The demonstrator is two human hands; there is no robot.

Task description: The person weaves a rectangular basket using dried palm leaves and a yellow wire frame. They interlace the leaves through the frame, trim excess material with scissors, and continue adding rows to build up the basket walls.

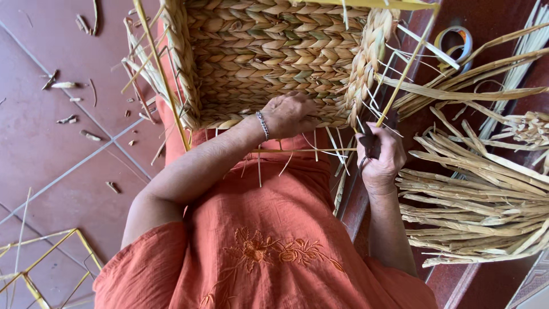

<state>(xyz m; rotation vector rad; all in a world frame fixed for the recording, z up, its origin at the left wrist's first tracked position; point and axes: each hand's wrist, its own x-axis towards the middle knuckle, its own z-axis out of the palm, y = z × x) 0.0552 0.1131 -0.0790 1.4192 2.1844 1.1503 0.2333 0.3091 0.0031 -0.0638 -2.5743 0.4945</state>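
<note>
Straw-coloured plaited fibre makes up the woven basket (pixel 269 57), which rests tilted on the person's lap with its braided base turned toward the body and its yellow wire frame (pixel 162 74) showing along the edges. That tilt brings the lower rim within easy reach of both hands.

The left hand (pixel 289 113) lies curled against the basket's lower edge, fingers pressed into the weave as if steadying it; it holds nothing loose that can be seen. The right hand (pixel 380 157) is closed around a pair of dark scissors (pixel 367 143), blades pointing up at the basket's right corner, where thin loose strand ends (pixel 377 94) stick out from the thick braided edge.

To the right, a bundle of dried flat leaves (pixel 480 200) lies spread close beside the right wrist, leaving that side cramped. A roll of tape (pixel 454 43) sits beyond it. On the left, the red tiled floor (pixel 51 154) carries only scattered fibre scraps (pixel 68 86) and a second wire frame (pixel 46 263) at the lower corner, so the left elbow has room to swing.
</note>
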